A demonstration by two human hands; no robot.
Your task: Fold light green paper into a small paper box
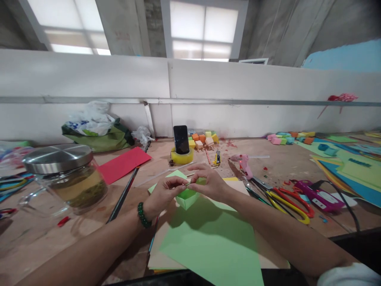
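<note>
A small light-green folded paper box (187, 200) is held between my two hands above the stacked sheets. My left hand (162, 195), with a green bead bracelet at the wrist, pinches its upper edge from the left. From the right, my right hand (210, 182) pinches near the same spot, its fingertips almost meeting the left ones. The fingers hide part of the box's rim. Below lies a large green paper sheet (214, 242) on a stack of cream paper (166, 256). Another green piece of paper (177, 174) shows behind the left hand.
At left stand a glass teapot (79, 186) and a red sheet (123, 163). A phone (181, 140) leans in yellow tape (181, 158). A pink glue gun (244, 165), scissors (285, 200) and a purple device (321, 196) lie right. Several small paper blocks (202, 139) sit behind.
</note>
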